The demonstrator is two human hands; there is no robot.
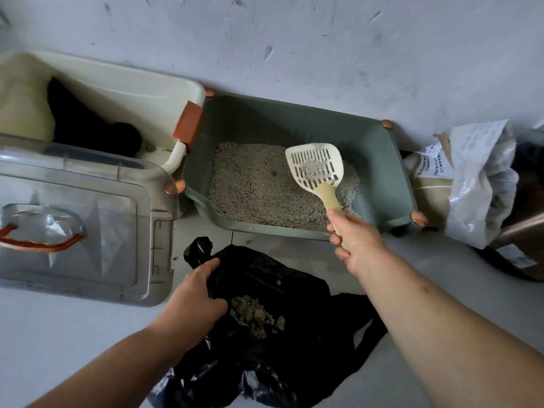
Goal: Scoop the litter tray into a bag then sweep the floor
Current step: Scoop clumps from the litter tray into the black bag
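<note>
One slotted plastic scoop [326, 190] in the right hand [357, 245] carries grainy litter [312, 169].

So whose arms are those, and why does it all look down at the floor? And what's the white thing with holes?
There's no machine here: those are a person's own two arms. The one picture comes from a camera worn on the person's head, so you see what they see, looking down.

The right hand holds a white scoop by its handle. The holes probably let loose grains fall through, and a little litter sits in it. The scoop is over the green tray, which holds grey litter.

The left hand grips the edge of a black bag lying on the floor, with some clumps already inside. To the left are a clear plastic cover and a white bin.
</note>
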